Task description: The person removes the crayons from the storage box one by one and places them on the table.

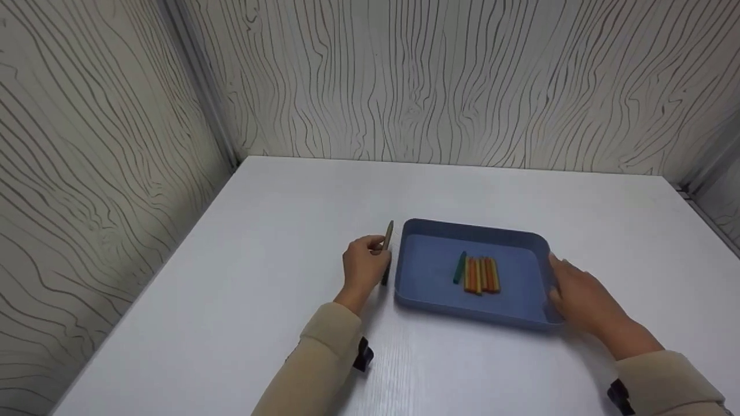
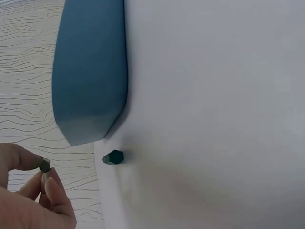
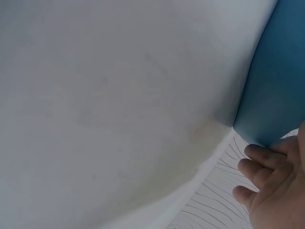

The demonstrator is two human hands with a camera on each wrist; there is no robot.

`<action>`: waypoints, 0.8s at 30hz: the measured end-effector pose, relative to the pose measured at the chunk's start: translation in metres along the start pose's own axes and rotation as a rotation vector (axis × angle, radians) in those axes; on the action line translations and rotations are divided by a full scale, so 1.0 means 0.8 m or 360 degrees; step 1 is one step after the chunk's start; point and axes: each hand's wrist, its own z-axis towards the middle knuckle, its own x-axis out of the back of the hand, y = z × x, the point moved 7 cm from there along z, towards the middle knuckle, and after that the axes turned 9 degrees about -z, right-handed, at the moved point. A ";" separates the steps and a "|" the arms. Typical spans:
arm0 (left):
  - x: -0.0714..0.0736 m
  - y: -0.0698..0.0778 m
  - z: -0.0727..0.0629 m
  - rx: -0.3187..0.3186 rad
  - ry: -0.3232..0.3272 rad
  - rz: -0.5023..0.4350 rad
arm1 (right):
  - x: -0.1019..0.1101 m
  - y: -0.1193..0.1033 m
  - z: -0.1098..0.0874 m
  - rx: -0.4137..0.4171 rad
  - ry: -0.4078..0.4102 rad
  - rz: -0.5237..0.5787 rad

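My left hand (image 1: 365,263) pinches an olive-green crayon (image 1: 389,232) between thumb and fingers, just left of the blue tray (image 1: 474,315). Below it, a dark green hexagonal crayon (image 2: 114,157) lies on the table near the tray's corner, also seen in the left wrist view. Inside the tray lies a green crayon (image 1: 460,267), beside a row of several orange and yellow crayons (image 1: 481,275). My right hand (image 1: 584,294) holds the tray's right wall, thumb at the rim and fingers outside. In the right wrist view the thumb is hidden.
The white table (image 1: 243,277) extends around the tray on all sides. Wood-grain patterned panels (image 1: 433,86) stand along its back and left edges. Dark wrist straps (image 1: 363,355) sit at both cuffs.
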 end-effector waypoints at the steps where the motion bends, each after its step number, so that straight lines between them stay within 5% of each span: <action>1: 0.002 -0.001 0.000 0.0002 0.0000 0.0011 | 0.000 0.000 0.000 0.0000 0.0000 -0.0002; 15: 0.012 -0.022 -0.005 0.0164 -0.0053 0.0266 | -0.002 0.003 0.001 -0.0015 -0.0004 -0.0002; 24: 0.014 -0.027 -0.012 0.0183 -0.0129 0.0265 | 0.001 -0.001 0.000 0.0010 -0.0001 -0.0012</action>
